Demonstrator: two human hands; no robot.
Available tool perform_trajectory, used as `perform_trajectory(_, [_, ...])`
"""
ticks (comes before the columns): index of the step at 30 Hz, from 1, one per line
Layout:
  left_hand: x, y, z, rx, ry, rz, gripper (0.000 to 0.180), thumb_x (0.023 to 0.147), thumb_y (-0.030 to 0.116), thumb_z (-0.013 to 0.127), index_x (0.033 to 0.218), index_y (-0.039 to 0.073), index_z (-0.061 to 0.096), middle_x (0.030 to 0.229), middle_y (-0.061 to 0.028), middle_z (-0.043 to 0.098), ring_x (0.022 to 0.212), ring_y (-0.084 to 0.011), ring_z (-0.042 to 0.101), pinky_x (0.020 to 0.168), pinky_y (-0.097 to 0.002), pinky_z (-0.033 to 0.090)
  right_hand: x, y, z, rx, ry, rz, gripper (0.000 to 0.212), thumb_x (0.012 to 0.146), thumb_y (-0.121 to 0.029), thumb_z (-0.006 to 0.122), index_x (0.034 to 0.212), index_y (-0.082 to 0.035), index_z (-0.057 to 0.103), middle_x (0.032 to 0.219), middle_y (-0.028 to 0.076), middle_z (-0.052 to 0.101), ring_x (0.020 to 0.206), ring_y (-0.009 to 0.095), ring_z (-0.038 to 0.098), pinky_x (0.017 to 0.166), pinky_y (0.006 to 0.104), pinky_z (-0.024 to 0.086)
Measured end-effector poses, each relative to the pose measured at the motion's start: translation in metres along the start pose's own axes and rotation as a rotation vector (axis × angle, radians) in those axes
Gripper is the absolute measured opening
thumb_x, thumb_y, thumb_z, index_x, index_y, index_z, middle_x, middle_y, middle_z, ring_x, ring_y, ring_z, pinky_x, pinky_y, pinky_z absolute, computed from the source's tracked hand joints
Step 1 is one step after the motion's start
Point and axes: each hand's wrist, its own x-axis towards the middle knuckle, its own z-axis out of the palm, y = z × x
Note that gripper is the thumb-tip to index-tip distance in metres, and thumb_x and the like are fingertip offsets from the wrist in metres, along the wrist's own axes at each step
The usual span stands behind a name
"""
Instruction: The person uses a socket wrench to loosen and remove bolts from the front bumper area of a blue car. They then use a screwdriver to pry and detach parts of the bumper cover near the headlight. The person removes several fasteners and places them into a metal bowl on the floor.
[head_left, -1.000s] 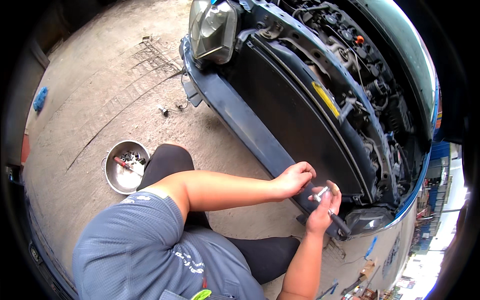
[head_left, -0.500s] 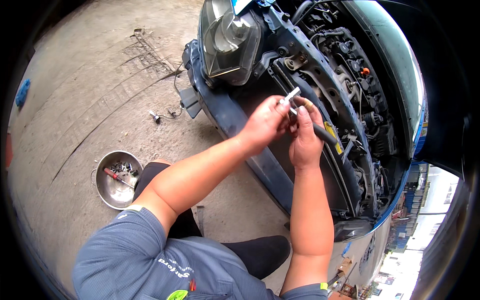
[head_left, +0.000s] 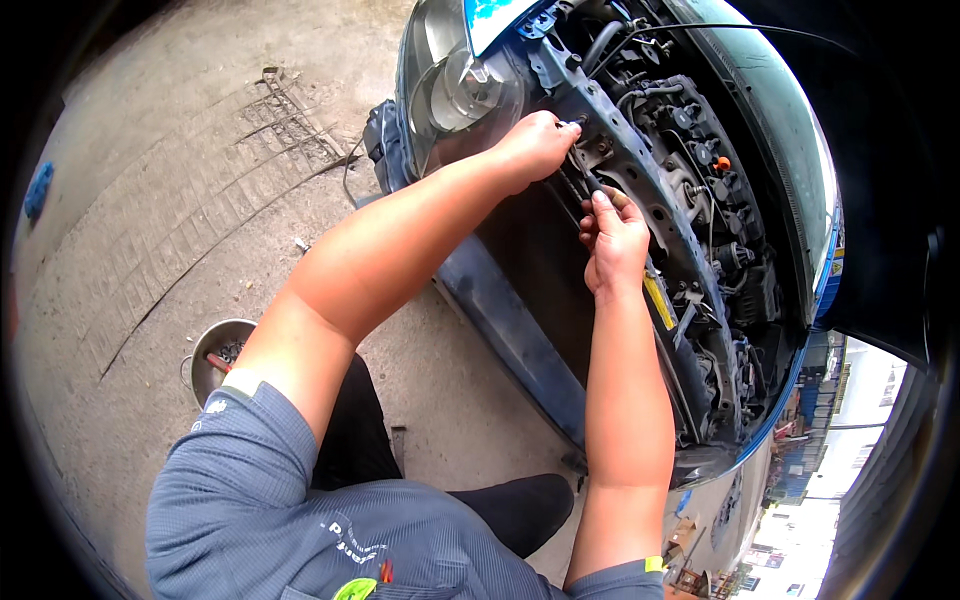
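Note:
My left hand (head_left: 543,145) is closed with its fingertips by a bolt on the car's upper front panel (head_left: 625,148), just right of the headlight (head_left: 465,92). A small silvery bit shows at those fingertips. Lower and to the right, my right hand (head_left: 615,240) pinches the dark handle of a slim black-handled tool (head_left: 593,184). The tool slants up toward my left hand, which seems to grip its metal end. What kind of tool it is cannot be made out.
The engine bay (head_left: 705,170) lies open on the right. The blue bumper beam (head_left: 500,320) runs below my arms. On the concrete floor at left stands a metal bowl (head_left: 203,372) with a red-handled tool and small parts, partly behind my left arm. A blue cloth-like object (head_left: 38,190) lies farther left.
My hands were close together over the front opening, holding the tool. The left has moved up to the panel by the headlight; the right has followed slightly upward, and the hands are now farther apart.

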Motion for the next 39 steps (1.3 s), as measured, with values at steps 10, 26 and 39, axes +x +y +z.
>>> perform_trajectory(10, [0.011,-0.003,-0.001,-0.080,-0.034,-0.055,0.032,0.103,0.034,0.060,0.101,0.003,0.060,0.077,-0.0032,0.058,0.061,-0.0107,0.052,0.052,-0.0289,0.041,0.011,-0.021,0.000,-0.194,0.001,0.025,0.024,0.096,-0.014,0.067,0.117,0.000,0.065,0.086,0.003,0.066,0.060,0.007,0.056,0.051,0.0223,0.044])
perform_trajectory(26, [0.009,0.002,0.001,-0.234,-0.192,-0.230,0.030,0.106,0.037,0.053,0.094,0.010,0.055,0.065,0.0017,0.047,0.048,-0.0093,0.038,0.042,-0.0284,0.028,0.036,-0.064,-0.005,-0.520,-0.027,-0.235,0.025,0.094,-0.019,0.073,0.104,0.004,0.072,0.088,0.005,0.070,0.080,0.010,0.060,0.075,0.0276,0.050])
perform_trajectory(39, [0.005,0.017,-0.007,-0.730,-0.250,-0.356,0.043,0.109,0.045,0.043,0.096,0.006,0.053,0.064,0.0030,0.042,0.048,-0.0073,0.031,0.045,-0.0237,0.025,0.079,-0.138,0.029,-0.976,-0.150,-0.258,0.039,0.088,-0.030,0.073,0.107,0.004,0.072,0.089,0.018,0.075,0.083,0.024,0.072,0.078,0.0365,0.055])
